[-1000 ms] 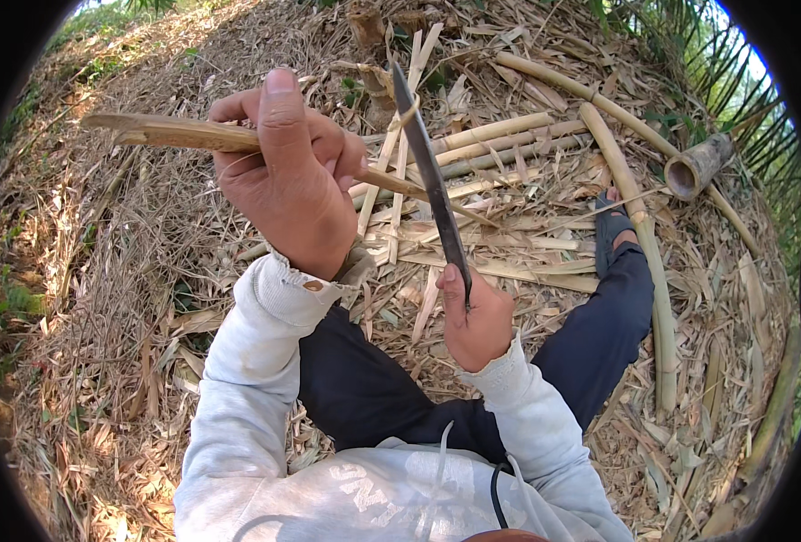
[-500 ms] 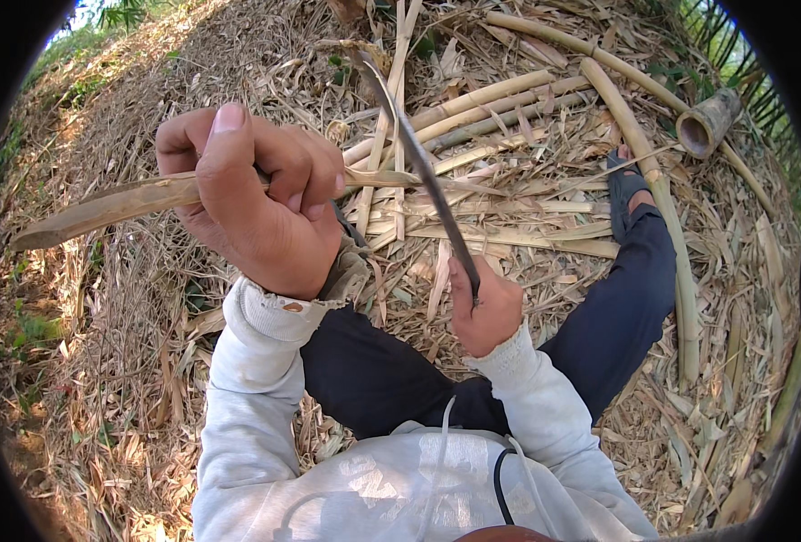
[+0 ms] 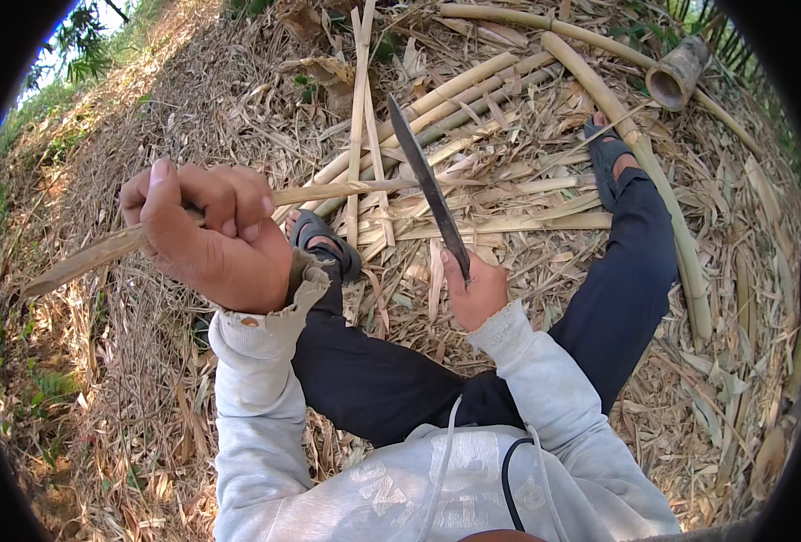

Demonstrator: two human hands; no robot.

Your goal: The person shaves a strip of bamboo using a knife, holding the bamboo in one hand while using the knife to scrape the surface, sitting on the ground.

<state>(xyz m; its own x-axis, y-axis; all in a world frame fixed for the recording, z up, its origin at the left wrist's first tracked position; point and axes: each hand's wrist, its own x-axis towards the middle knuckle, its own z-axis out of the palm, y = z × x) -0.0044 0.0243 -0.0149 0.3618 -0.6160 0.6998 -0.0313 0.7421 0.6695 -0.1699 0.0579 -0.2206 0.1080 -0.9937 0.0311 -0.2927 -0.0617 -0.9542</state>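
My left hand (image 3: 224,235) is closed around a long, thin bamboo strip (image 3: 84,262). The strip's wider brown end sticks out to the left, and its thin pale end reaches right toward the blade. In my right hand (image 3: 479,294) is the handle of a long dark knife (image 3: 427,185), its blade slanting up and to the left. Strip and blade cross in the view; whether they touch I cannot tell.
Bamboo poles (image 3: 454,95) and split strips (image 3: 545,219) lie ahead on dry leaf litter. A longer bamboo pole (image 3: 662,199) runs beside my right leg. At the far right lies a hollow bamboo section (image 3: 676,74). A stump (image 3: 328,77) stands ahead. My sandalled feet rest among the pieces.
My left hand has shifted left and slightly down with the bamboo strip. The knife has swung to show more of its blade's flat side. The view has tilted a little.
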